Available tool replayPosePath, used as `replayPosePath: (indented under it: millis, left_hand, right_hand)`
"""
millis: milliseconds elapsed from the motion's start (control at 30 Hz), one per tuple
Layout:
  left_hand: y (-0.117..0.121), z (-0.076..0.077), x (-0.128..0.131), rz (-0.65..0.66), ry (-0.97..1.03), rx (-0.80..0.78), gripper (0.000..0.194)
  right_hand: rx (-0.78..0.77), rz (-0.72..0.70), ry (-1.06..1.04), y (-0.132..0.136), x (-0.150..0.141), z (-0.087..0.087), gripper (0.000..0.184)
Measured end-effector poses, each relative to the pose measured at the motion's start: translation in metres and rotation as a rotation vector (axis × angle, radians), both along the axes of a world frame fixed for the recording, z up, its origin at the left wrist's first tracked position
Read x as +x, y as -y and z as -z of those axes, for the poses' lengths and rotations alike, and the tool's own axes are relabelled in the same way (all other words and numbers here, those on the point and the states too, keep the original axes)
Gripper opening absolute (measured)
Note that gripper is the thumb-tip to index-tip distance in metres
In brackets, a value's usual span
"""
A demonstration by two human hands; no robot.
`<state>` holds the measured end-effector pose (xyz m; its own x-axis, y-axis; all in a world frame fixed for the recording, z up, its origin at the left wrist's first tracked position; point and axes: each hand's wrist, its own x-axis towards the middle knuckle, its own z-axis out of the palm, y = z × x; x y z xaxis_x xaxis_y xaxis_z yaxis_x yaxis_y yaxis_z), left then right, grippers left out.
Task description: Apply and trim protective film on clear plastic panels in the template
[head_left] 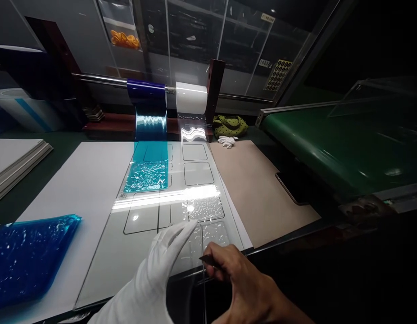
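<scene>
My left hand (pixel 157 265), in a white glove, reaches over the front of a clear sheet (pixel 103 261). Its fingers are stretched out, and their tips touch or hover by the left edge of a clear film strip (pixel 206 207). My bare right hand (pixel 233 274) is closed at the strip's near end, by the sheet's front edge. A small dark pointed blade (pixel 206 259) sticks out leftward from its fingers; the rest is hidden. Whether those fingers also pinch the film I cannot tell. The strip runs back, bubbled and wrinkled, to a clear film roll (pixel 191 96). Black-outlined rectangles show under the sheet.
A blue film roll (pixel 147 92) shares the metal bar, its strip (pixel 146 173) lying on the sheet. Blue film-covered pieces (pixel 29 261) lie at left. Brown board (pixel 249 189), a phone (pixel 292 186), a green pouch (pixel 230 125) and a green conveyor belt (pixel 346 139) are at right.
</scene>
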<state>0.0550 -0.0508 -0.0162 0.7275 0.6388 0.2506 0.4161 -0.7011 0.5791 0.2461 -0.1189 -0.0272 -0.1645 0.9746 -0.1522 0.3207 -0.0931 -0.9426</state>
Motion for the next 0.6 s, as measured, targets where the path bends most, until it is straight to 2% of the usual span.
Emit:
replayPosePath:
  millis: [333, 600]
  left_hand:
    - [0.002, 0.004, 0.005, 0.032, 0.041, -0.063, 0.109]
    - [-0.004, 0.004, 0.005, 0.180, -0.098, -0.206, 0.112]
  right_hand:
    - [-0.003, -0.032, 0.050, 0.004, 0.003, 0.003, 0.077]
    - [-0.055, 0.040, 0.212, 0.013, 0.006, 0.002, 0.076]
